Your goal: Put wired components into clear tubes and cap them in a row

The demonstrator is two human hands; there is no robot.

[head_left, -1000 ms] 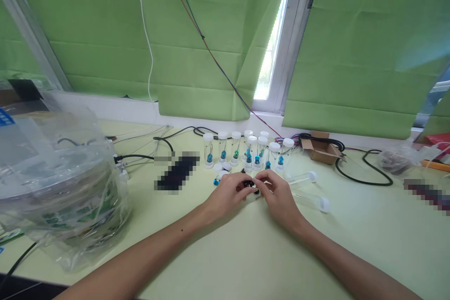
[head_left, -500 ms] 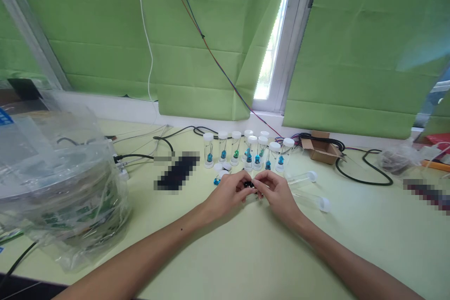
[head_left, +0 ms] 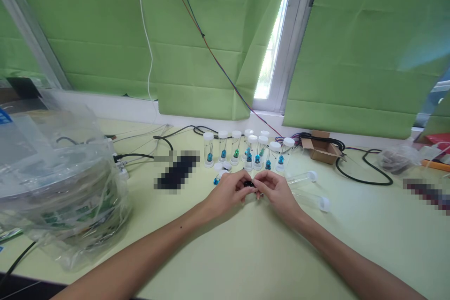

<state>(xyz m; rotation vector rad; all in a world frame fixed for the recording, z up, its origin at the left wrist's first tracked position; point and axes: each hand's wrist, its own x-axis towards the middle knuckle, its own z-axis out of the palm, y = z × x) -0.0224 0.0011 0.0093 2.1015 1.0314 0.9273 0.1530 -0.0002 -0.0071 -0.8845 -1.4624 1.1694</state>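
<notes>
My left hand (head_left: 232, 189) and my right hand (head_left: 273, 189) meet over the middle of the table, fingertips pinched together. Between them is a small shiny black piece (head_left: 249, 183), gripped from both sides and partly covered by the fingers; its exact kind does not show. Just beyond stand several clear tubes with white caps (head_left: 236, 149), each holding a small blue or green part with thin wires. Left of my left hand lie loose white caps (head_left: 218, 167) and a blue part (head_left: 216, 181). Beside my right hand lie two clear tubes, one nearer (head_left: 311, 200) and one farther (head_left: 298, 178).
A large plastic-wrapped bundle (head_left: 70, 187) fills the left side. A blurred dark object (head_left: 177, 172) lies left of the tubes. An open cardboard box (head_left: 321, 152) and a black cable (head_left: 372, 183) are at the back right, near a plastic bag (head_left: 399, 159).
</notes>
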